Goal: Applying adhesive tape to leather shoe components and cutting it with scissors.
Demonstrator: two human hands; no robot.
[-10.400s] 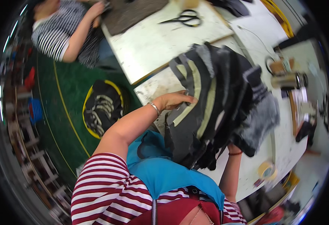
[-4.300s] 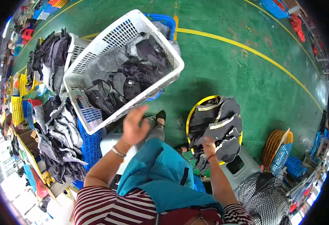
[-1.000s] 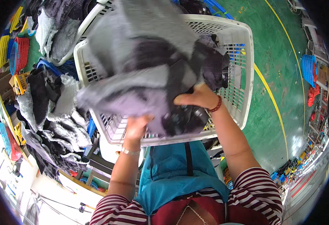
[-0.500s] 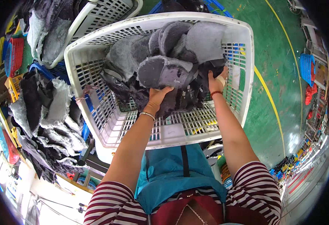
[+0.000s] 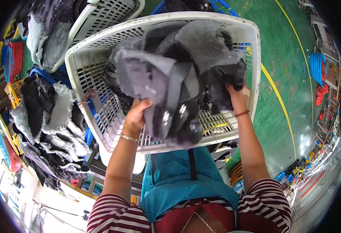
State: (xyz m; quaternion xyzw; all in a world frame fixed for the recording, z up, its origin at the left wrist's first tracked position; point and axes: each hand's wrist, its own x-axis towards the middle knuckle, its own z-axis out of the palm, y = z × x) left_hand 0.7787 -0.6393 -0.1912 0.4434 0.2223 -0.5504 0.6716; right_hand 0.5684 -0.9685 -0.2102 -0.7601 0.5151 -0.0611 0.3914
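A large white slotted plastic basket (image 5: pixel 256 50) stands in front of me. Inside it is a heap of grey and black fleecy fabric pieces (image 5: pixel 201 42), some with dark straps. My left hand (image 5: pixel 135 114) grips the near left side of a raised bundle, its thumb on top and its other fingers hidden beneath. Blurred by motion, the bundle's front pieces (image 5: pixel 149 79) hang close to the basket's near rim. At the right side, my right hand (image 5: pixel 238 97) is closed round the edge of dark pieces (image 5: pixel 221 87); its fingertips are partly covered.
Left of the basket lies a pile of similar fleecy pieces (image 5: pixel 58 112) by a blue crate. Another white basket (image 5: pixel 77 35) stands behind at the left. Green floor (image 5: pixel 281 70) with yellow lines runs along the right. My blue apron (image 5: pixel 178 171) is close to the near rim.
The fleecy pieces have been lifted and drawn toward me, tilting as they rise. My left hand has moved left and nearer; my right hand has shifted slightly right and nearer.
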